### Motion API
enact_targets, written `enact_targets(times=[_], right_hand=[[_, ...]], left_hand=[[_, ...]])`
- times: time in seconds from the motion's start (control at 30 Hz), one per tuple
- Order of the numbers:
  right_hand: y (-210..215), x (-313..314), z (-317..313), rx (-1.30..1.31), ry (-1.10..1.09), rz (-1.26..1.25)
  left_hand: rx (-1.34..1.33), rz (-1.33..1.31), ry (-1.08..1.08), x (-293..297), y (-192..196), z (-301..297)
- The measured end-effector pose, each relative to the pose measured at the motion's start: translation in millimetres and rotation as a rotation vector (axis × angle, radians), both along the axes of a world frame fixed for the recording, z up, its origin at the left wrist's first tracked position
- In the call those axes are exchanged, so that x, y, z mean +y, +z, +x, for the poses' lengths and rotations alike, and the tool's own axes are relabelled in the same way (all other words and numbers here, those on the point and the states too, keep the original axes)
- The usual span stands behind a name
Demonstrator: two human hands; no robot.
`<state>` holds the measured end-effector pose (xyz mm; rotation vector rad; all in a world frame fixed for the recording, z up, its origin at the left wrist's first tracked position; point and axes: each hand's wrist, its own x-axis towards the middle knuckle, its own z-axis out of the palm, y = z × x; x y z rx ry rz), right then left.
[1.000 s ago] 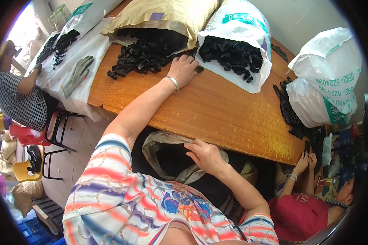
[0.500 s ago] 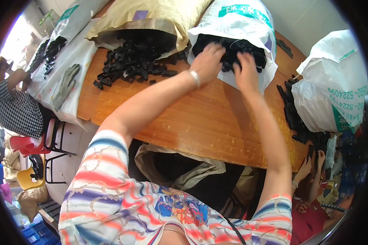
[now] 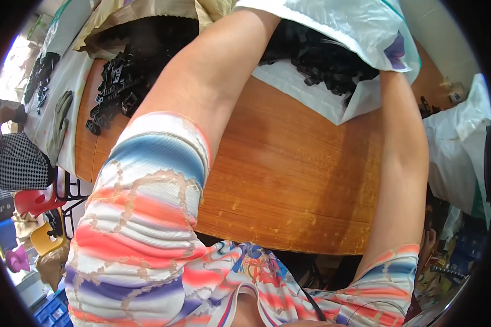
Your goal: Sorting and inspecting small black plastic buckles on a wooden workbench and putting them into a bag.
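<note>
White sack (image 3: 333, 24) is lying on the brown table (image 3: 289, 180), black pieces (image 3: 330, 60) showing at its mouth; left arm (image 3: 215, 71) and right arm (image 3: 403, 152) are extending behind its rim on either side; left hand and right hand are lying out of sight, openness and grip impossible to tell

Head view, wide fisheye, dark rounded rim. Looks down and forward from above wearer's chest. Striped shirt (image 3: 202, 267) very near, large at lower left and lower centre. Table (image 3: 289, 191) farther, mid-frame. White sack (image 3: 333, 27) cut by upper edge.
</note>
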<state>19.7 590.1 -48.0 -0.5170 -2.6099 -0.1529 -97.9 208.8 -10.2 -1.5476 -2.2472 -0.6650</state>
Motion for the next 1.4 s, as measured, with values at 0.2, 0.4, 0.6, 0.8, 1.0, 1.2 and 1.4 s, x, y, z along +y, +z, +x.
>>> enact_targets(times=[0.2, 0.4, 0.6, 0.8, 1.0, 1.2, 1.4], right_hand=[[-20.7, 62.9, 8.9, -0.004, 0.009, -0.089], [-1.8, -72.9, 0.3, 0.058, 0.049, -0.138], [53.4, -155.5, 38.6, 0.088, 0.016, -0.117], [67.0, -208.1, 37.6, 0.000, -0.082, -0.121], [85.0, -250.9, 64.5, -0.025, -0.053, -0.400], [83.1, -264.0, 85.7, -0.085, -0.026, -0.388], [81.0, -301.0, 104.9, -0.122, 0.020, -0.462]], left_hand=[[-0.078, 0.022, -0.092, -9.5, -11.2, 2.8], [-0.087, 0.079, -0.160, -13.7, 14.7, -9.3], [-0.126, 0.200, -0.309, -3.4, 37.9, 3.8], [-0.312, 0.245, -0.365, 13.7, 16.7, -5.5], [-0.628, -0.030, -0.462, -21.9, 25.3, 9.9], [-0.349, -0.026, -0.466, -43.5, 34.2, 26.9], [-0.158, -0.107, -0.377, -75.5, 36.4, 47.5]])
